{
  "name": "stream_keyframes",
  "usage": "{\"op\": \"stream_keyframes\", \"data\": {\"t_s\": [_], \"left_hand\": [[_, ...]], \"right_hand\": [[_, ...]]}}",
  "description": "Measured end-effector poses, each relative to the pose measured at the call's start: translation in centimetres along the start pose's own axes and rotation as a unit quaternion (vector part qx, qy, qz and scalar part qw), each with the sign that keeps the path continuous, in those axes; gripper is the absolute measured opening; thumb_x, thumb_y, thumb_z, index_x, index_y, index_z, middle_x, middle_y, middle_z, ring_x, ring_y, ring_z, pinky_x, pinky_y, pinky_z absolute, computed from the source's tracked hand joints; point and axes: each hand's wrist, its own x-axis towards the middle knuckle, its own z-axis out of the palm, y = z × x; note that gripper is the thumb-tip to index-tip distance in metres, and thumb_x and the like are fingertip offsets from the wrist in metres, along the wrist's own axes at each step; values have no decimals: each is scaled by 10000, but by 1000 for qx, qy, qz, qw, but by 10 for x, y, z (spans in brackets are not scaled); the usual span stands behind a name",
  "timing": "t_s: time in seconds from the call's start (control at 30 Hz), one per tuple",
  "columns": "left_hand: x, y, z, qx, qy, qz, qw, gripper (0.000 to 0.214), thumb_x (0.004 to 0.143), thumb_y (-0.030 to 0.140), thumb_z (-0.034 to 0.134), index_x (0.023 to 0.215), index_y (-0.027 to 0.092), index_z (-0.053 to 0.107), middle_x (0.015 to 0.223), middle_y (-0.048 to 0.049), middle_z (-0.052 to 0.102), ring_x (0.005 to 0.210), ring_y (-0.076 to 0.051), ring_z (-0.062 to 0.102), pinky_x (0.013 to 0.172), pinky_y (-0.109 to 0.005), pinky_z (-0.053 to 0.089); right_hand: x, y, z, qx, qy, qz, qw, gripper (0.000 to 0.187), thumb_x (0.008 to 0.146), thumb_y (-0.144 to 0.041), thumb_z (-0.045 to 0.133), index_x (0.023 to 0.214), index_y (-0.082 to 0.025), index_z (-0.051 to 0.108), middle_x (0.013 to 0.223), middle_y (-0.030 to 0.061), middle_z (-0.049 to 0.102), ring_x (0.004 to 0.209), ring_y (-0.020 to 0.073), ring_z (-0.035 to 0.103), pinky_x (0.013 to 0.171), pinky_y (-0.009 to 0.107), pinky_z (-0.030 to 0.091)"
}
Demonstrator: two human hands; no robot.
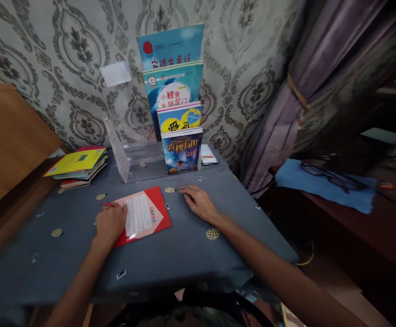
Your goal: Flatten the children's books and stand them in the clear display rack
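A thin red and pink book (157,206) lies flat on the dark tablecloth, tilted a little, with text panels on its cover. My left hand (112,221) holds its left side, fingers curled over the edge; the thumb lies on the cover. To the right of the book, my right hand (198,202) rests on the cloth with nothing in it, thumb and fingers apart. Behind it, a clear acrylic book stand (125,161) carries upright books in steps. A dark blue book (181,152) is in front, then a yellow book (177,117) and taller blue-green books (172,81).
At the back left lies a stack of books (78,163) with a yellow one on top, beside a wooden panel (12,136). A patterned wall and a tied purple curtain (279,91) stand behind. On the right, glasses (320,175) lie on a blue cloth (293,179).
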Motion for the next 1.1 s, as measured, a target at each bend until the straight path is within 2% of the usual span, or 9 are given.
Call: {"op": "stream_keyframes", "data": {"t_s": [0.1, 0.27, 0.43, 0.57, 0.67, 0.8, 0.97, 1.03, 1.1], "left_hand": [[2, 20, -13, -16, -7, 32, 999, 582, 1019, 306, 255, 1240, -91, 619, 978, -292, 726, 903, -349, 731, 718, -397, 543], [9, 45, -24, -42, 1, 30, 999, 567, 1032, 359, 301, 1195, -54, 654, 953, -257, 733, 919, -334, 726, 746, -380, 536], [12, 65, -14, -59, 72, 84, 992, 515, 1032, 369, 356, 1321, 14, 591, 1100, -257, 697, 1041, -339, 686, 821, -401, 542], [14, 71, -2, -113, 118, 125, 979, 402, 1014, 270, 407, 1326, 111, 603, 1247, -200, 662, 1221, -305, 611, 1006, -402, 488], [15, 70, 4, -164, 128, 117, 971, 375, 999, 241, 431, 1318, 170, 615, 1323, -163, 634, 1263, -284, 593, 1022, -395, 494], [14, 67, 5, -197, 124, 109, 966, 371, 996, 262, 450, 1310, 178, 628, 1350, -156, 626, 1251, -286, 608, 1026, -404, 506], [16, 66, 1, -207, 107, 112, 966, 384, 996, 264, 437, 1316, 183, 633, 1380, -149, 618, 1277, -277, 595, 1066, -406, 484], [21, 66, -1, -206, 99, 144, 963, 397, 996, 253, 431, 1340, 194, 620, 1413, -143, 599, 1331, -274, 552, 1119, -444, 433], [30, 68, -5, -206, 87, 206, 953, 415, 1005, 256, 414, 1380, 227, 588, 1467, -118, 558, 1403, -260, 476, 1171, -501, 354]], "right_hand": [[-1, -4, -2, 22, 9, -15, 1000, 307, 920, -113, 470, 1091, -182, 715, 1166, 91, 731, 1110, 221, 659, 1067, 432, 465], [2, -15, -2, 37, 7, -37, 999, 324, 914, -102, 467, 1093, -198, 719, 1172, 83, 738, 1114, 217, 663, 1032, 417, 493], [10, -31, 17, -11, -78, -95, 992, 334, 937, -166, 515, 1231, -134, 670, 1330, 157, 659, 1297, 247, 571, 1117, 433, 436], [16, -44, 31, -60, -155, -98, 981, 428, 983, -267, 504, 1378, -114, 567, 1472, 191, 536, 1420, 273, 445, 1188, 480, 345], [17, -47, 29, -81, -195, -87, 974, 479, 1012, -327, 468, 1439, -112, 504, 1542, 176, 457, 1474, 263, 364, 1234, 465, 258], [15, -38, 17, -94, -211, -55, 971, 575, 1003, -401, 490, 1483, -89, 440, 1587, 189, 379, 1503, 286, 300, 1233, 467, 244], [4, -28, 4, -108, -176, -20, 978, 559, 991, -364, 508, 1462, -68, 454, 1545, 216, 435, 1468, 306, 366, 1199, 473, 313], [-5, -32, -2, -124, -155, -24, 980, 488, 975, -337, 538, 1389, -79, 527, 1472, 221, 519, 1400, 318, 451, 1144, 480, 382], [-13, -41, -11, -147, -143, -21, 978, 361, 960, -319, 560, 1232, -93, 628, 1294, 219, 641, 1258, 333, 555, 1028, 477, 470]]}}
